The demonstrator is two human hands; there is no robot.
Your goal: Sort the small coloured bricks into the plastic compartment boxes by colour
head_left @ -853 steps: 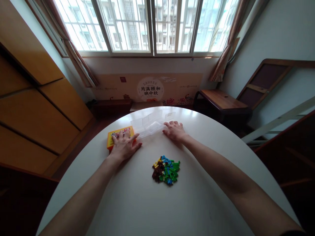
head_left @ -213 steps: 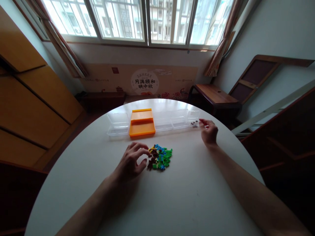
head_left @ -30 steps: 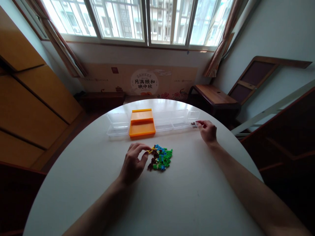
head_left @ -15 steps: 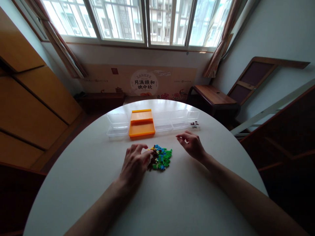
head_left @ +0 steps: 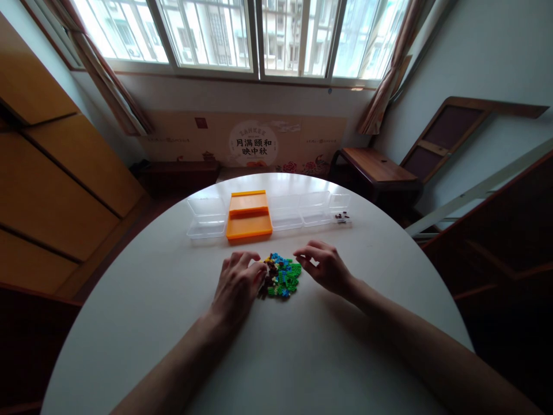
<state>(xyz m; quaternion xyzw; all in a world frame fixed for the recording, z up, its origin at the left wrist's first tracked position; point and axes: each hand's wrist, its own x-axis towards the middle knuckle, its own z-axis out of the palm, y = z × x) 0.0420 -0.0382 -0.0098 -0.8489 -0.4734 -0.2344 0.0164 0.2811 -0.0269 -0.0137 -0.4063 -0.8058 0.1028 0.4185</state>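
A small heap of tiny building bricks [head_left: 280, 276], green, blue, brown and yellow, lies in the middle of the round white table [head_left: 268, 357]. My left hand [head_left: 235, 285] rests at the heap's left edge, fingers spread and touching the bricks. My right hand [head_left: 325, 266] hovers at the heap's right edge, fingers curled and apart, holding nothing that I can see. Behind the heap runs a row of clear plastic trays [head_left: 302, 210] with an orange tray [head_left: 249, 216] among them. The rightmost clear tray [head_left: 341, 216] holds a few dark bricks.
Beyond the table stand a dark wooden side table [head_left: 378, 170], a wall banner with printed characters [head_left: 257, 147] and barred windows. Wooden cabinet doors [head_left: 56, 184] line the left side. A wooden frame leans at the right.
My right hand has come back from the rightmost clear tray to the right edge of the brick heap. My left hand has lowered from a pinch onto the heap's left edge.
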